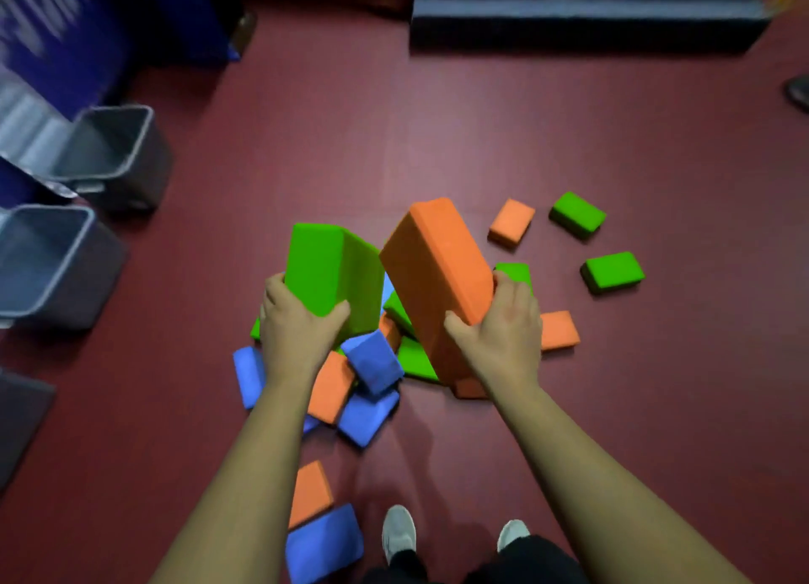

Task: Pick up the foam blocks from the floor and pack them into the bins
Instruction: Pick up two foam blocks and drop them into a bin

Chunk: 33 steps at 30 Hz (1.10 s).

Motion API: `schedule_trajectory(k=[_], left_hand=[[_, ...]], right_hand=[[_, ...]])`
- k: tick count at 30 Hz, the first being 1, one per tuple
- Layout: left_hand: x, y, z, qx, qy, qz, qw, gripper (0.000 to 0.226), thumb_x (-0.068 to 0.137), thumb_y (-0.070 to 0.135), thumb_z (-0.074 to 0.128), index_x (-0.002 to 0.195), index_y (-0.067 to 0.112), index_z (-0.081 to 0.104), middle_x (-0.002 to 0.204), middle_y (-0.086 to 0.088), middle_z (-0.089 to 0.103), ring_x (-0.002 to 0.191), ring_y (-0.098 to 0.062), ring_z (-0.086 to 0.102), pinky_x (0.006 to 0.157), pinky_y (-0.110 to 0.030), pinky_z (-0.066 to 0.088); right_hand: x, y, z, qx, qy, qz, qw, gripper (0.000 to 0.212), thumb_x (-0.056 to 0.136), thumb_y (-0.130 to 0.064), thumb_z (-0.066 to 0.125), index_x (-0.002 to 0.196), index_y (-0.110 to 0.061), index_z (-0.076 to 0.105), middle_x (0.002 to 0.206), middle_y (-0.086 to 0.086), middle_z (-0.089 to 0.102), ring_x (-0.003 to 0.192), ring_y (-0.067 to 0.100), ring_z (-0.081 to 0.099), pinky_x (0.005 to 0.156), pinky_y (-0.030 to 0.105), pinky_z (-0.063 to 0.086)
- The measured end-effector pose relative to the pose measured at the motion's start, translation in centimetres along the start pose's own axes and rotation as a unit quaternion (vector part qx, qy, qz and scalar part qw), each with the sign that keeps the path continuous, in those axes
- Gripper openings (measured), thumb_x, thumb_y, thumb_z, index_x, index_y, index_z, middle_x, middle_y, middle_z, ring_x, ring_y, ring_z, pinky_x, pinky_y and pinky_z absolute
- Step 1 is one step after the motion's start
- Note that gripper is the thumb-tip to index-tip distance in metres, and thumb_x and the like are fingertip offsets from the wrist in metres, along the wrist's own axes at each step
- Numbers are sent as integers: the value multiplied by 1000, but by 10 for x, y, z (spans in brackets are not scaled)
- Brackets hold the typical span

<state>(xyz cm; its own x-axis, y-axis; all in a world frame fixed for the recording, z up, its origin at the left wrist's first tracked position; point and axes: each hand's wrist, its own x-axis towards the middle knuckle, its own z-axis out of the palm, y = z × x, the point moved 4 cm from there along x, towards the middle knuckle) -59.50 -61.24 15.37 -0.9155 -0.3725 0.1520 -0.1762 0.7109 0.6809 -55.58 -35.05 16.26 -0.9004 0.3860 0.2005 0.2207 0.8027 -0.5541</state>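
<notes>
Foam blocks (pixel 372 364) lie heaped on the red floor (pixel 332 145) beneath both hands. The left hand (pixel 297 325) grips a green block (pixel 324 272) and the right hand (pixel 503 329) an orange block (pixel 433 268), both tilted above the heap. Two grey bins (pixel 65 272) stand well apart at left (mouths open). Stray blocks (pixel 578 213) lie scattered to the right.

Left hand (pixel 297 327) holds green block (pixel 326 270), right hand (pixel 503 334) orange block (pixel 433 268), both seemingly aloft.
</notes>
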Motion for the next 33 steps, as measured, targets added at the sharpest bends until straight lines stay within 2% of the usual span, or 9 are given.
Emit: schedule_trajectory(k=[3,7,10,16,21,25,33], left_hand=[[-4,28,-37,-6,58,39,998,81,65,25,88,126,-4,44,119,-28,55,114,-43,52,97,-47,41],[-17,46,-70,-17,120,28,992,82,64,24,89,127,-5,45,119,-27,55,114,-42,52,99,-47,40],[-40,51,-96,-9,178,0,984,82,63,26,89,125,-4,46,119,-26,56,113,-41,52,98,-48,42],[-126,32,-145,37,301,-115,946,80,62,27,90,123,-4,48,116,-26,57,110,-41,54,96,-48,44],[-221,3,-194,96,354,-200,909,79,60,25,91,122,-1,50,115,-24,59,110,-40,55,97,-47,44],[-306,-25,-249,123,402,-261,869,79,60,25,91,122,-1,51,114,-24,59,109,-40,55,96,-48,45],[-455,-84,-338,174,492,-350,778,79,62,24,91,124,-3,50,116,-25,58,110,-41,54,97,-47,42]], right_hand=[[4,-15,-34,34,22,-27,999,76,66,-43,80,127,-4,56,113,18,59,109,40,54,94,48,43],[20,-32,-54,91,14,-90,992,76,68,-44,83,128,-6,56,115,15,61,109,38,56,94,49,47],[29,-33,-59,106,-26,-137,985,74,69,-45,82,129,-9,56,117,14,61,110,37,56,94,49,47],[5,-36,-60,141,-110,-226,958,71,67,-39,86,124,-5,59,110,17,62,105,39,56,92,49,45],[-51,-56,-37,149,-203,-305,919,72,67,-42,85,123,-6,59,109,17,62,103,39,57,89,49,47],[-116,-89,-26,162,-279,-364,874,72,69,-44,83,125,-5,59,114,17,62,107,39,56,93,47,46],[-275,-190,-18,188,-346,-483,782,71,69,-44,82,125,-7,58,113,16,62,105,39,56,91,48,46]])
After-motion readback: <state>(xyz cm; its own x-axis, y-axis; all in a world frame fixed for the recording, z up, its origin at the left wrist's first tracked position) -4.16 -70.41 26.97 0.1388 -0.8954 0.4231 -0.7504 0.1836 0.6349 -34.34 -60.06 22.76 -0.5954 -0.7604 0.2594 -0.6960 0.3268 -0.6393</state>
